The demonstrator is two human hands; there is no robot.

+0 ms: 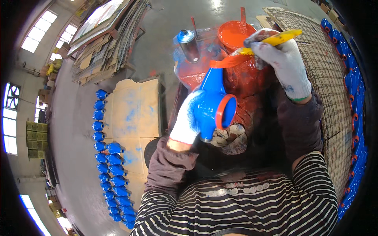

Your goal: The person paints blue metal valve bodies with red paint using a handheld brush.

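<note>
My left hand [186, 118], in a white glove stained blue, is closed round a glossy blue metal casting [210, 104] like a pipe fitting. The casting is held tilted, its narrow neck up and its wide round opening, rimmed in red, facing right. In my right hand [281, 63], also gloved, is a paintbrush [289, 36] with a yellow handle. Its red-coated bristles touch the rim of the narrow neck. Behind the brush stands a bucket [226, 46] of red paint with a stick [243, 17] in it. Left of that is a spray can [188, 45] with a blue top.
Paint-smeared rags [232, 139] lie below the casting. To the left, blue castings [118, 170] line a cardboard sheet [132, 114]. A stack of boards [104, 55] stands farther off. At right runs a wire mesh [315, 67], with red-rimmed blue castings [356, 98] beyond it.
</note>
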